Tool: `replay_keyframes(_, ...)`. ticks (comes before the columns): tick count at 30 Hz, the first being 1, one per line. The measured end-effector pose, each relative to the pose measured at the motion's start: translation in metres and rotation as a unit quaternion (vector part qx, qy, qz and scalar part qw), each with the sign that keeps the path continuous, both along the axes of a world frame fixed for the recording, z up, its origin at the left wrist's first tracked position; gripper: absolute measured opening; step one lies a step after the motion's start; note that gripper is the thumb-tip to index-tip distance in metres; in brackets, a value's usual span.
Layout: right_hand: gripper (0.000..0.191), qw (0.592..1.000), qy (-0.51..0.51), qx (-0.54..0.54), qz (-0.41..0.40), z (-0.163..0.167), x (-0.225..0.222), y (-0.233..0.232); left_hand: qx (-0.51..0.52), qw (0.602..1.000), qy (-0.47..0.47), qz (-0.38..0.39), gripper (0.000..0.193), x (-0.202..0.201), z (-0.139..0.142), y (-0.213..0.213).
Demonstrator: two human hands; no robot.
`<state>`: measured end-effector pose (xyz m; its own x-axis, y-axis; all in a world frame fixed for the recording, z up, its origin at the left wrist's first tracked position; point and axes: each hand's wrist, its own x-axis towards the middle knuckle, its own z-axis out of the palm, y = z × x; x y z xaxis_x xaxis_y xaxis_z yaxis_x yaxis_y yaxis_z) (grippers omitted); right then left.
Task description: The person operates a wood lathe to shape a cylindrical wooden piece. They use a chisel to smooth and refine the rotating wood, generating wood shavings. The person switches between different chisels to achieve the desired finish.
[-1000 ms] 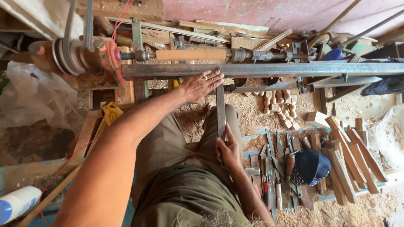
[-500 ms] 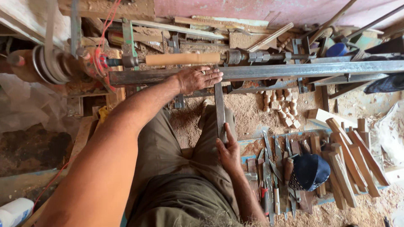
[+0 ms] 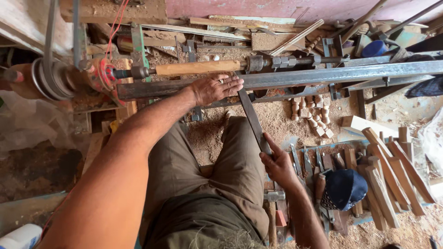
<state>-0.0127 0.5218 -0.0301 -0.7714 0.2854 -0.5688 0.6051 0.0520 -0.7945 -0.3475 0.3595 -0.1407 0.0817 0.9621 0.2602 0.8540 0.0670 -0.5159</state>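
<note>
A pale wooden cylinder point(image 3: 198, 68) is mounted lengthwise in a lathe, above a long grey metal rest bar point(image 3: 323, 74). My left hand point(image 3: 214, 88) lies palm-down on that bar, fingers pressing the front end of a long flat metal chisel point(image 3: 251, 117). My right hand point(image 3: 277, 163) grips the chisel's rear end near my right knee. The blade slants from my lap up to the bar just below the cylinder's right end. Whether its tip touches the wood is hidden by my fingers.
A belt pulley point(image 3: 53, 78) with red wiring drives the lathe at left. Sawdust covers the ground. Several turned wooden pieces point(image 3: 314, 113) lie beyond the bar. Chisels point(image 3: 309, 161), a dark blue cap point(image 3: 344, 189) and wooden slats point(image 3: 392, 175) sit at right.
My left hand has slid up from below the bar onto it, pinning the chisel's front end. The chisel has tilted so its tip points up-left. The view has shifted slightly.
</note>
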Motion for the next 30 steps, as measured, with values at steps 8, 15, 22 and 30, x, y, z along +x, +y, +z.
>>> replay_keyframes(8, 0.078, 0.997, -0.046, 0.046, -0.048, -0.009, 0.017, -0.049, 0.024, 0.988, -0.114, -0.106, 0.062, -0.01, -0.015, 0.0)
replay_keyframes(15, 0.074, 0.995, 0.012, 0.09, 0.031, -0.052, 0.01, 0.026, 0.028, 0.999, 0.024, -0.033, 0.065, -0.004, -0.003, 0.0)
replay_keyframes(22, 0.072, 0.997, 0.028, 0.061, 0.04, -0.046, 0.001, 0.013, 0.006, 0.997, 0.078, 0.005, 0.068, 0.0, 0.013, -0.006)
replay_keyframes(30, 0.074, 0.995, 0.064, 0.06, -0.041, -0.063, 0.006, -0.027, 0.008, 0.999, 0.05, -0.008, 0.067, -0.001, -0.002, 0.003)
